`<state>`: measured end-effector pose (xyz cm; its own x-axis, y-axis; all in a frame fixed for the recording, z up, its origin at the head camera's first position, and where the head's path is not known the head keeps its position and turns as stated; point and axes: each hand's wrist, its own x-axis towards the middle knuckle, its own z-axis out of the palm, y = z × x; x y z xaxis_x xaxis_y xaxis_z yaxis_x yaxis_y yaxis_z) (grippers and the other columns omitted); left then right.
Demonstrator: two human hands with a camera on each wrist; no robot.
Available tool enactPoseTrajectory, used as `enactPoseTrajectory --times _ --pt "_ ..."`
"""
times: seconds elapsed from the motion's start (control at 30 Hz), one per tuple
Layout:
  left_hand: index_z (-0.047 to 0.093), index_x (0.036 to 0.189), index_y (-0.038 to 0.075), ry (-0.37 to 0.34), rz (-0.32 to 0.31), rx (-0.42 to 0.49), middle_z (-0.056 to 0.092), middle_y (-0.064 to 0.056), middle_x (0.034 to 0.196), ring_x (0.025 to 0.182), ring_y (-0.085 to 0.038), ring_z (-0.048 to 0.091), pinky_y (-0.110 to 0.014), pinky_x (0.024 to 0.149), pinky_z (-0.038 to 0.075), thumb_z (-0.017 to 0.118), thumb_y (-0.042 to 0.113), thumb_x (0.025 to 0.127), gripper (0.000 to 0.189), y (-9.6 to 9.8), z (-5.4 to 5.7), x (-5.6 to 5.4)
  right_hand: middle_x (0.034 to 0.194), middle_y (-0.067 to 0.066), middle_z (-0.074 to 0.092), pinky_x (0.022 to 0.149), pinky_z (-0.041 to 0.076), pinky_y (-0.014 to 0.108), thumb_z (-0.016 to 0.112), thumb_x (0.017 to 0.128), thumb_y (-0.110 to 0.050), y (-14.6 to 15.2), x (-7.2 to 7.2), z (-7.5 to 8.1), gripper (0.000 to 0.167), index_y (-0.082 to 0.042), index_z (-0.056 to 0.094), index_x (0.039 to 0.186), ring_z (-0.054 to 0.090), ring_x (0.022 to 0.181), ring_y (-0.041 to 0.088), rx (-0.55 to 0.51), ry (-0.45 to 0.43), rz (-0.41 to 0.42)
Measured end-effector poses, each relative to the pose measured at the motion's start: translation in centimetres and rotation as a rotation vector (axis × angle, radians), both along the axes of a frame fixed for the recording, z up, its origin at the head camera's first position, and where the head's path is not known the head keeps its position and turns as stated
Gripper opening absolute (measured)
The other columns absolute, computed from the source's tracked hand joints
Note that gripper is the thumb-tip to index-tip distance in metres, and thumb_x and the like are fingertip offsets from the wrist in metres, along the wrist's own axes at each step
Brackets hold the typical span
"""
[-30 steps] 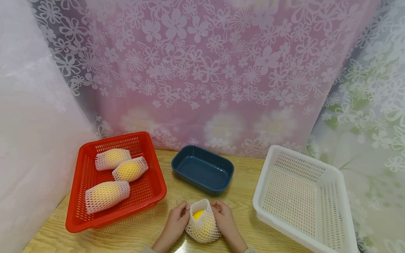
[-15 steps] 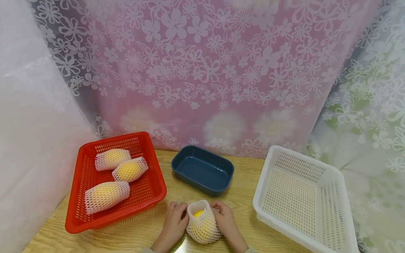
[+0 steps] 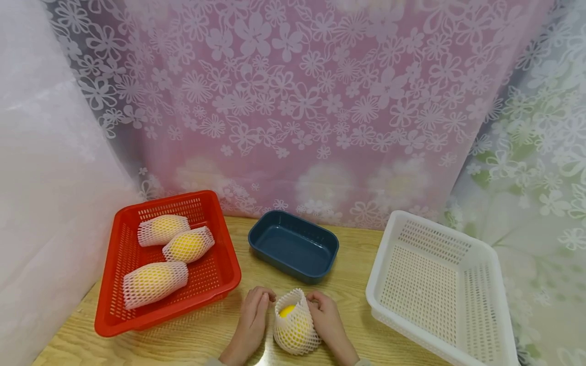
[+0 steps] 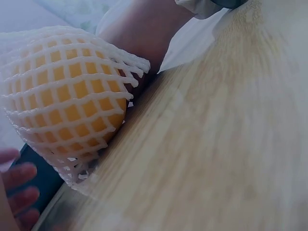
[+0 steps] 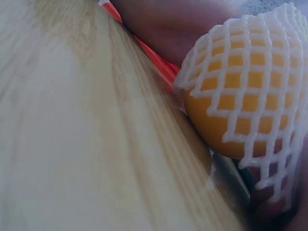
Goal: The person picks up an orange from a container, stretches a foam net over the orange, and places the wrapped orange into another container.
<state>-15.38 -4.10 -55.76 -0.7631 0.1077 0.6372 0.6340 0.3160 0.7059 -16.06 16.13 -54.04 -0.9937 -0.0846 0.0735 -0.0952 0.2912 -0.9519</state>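
Note:
A rounded yellow fruit [image 3: 287,310] sits on the table at the near middle, inside a white foam net sleeve [image 3: 296,333] whose mouth gapes at the top. My right hand [image 3: 326,316] pinches the sleeve's right edge; its fingertips are partly hidden. Just left of the sleeve is my left hand [image 3: 252,317], its fingers loosely bent and apart from the net. The left wrist view shows a gap between the left fingers [image 4: 21,175] and the netted fruit [image 4: 72,91]. In the right wrist view the fruit's bare lower part [image 5: 211,127] shows below the net.
On the left stands a red basket [image 3: 229,254] holding several net-wrapped yellow fruits [image 3: 155,283]. A dark blue tray [image 3: 293,249] lies behind the hands, with nothing in it. A bare white basket [image 3: 421,284] stands at the right. Patterned curtains [image 3: 293,127] hang around the wooden table [image 3: 354,284].
My left hand has let go of the sleeve's left edge and moved slightly left. The netted fruit has shifted a little to the right, and my right hand keeps its hold.

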Motion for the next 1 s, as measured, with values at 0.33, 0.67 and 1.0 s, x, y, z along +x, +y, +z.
enactPoseTrajectory --times 0.33,0.67,1.0 --pt "0.021 0.154 0.026 -0.412 -0.461 -0.127 0.029 -0.001 0.145 0.13 -0.019 0.029 -0.038 0.105 0.03 0.051 0.046 0.101 0.064 -0.3 0.5 1.1 0.072 0.007 0.068 0.058 0.05 0.024 0.056 0.097 -0.004 0.0 -0.2 -0.3 0.012 0.003 0.064 0.092 0.06 0.06 0.006 -0.031 0.003 0.009" --pt "0.022 0.153 0.031 -0.397 -0.361 -0.278 0.033 0.004 0.142 0.124 -0.016 0.034 -0.039 0.1 0.037 0.083 0.05 0.076 0.1 0.0 0.7 1.3 0.064 -0.005 0.055 0.057 0.043 0.022 0.062 0.089 -0.003 0.1 0.0 -0.3 0.005 -0.003 0.064 0.084 0.049 0.062 0.005 0.189 0.124 -0.07" --pt "0.032 0.146 0.034 -0.405 -0.306 -0.339 0.036 0.005 0.135 0.121 -0.017 0.035 -0.042 0.097 0.04 0.083 0.062 0.067 0.098 -0.1 0.6 1.3 0.06 -0.009 0.04 0.051 0.033 0.024 0.067 0.086 -0.005 0.1 0.5 0.3 0.009 -0.013 0.062 0.084 0.041 0.058 0.007 0.443 0.193 -0.116"
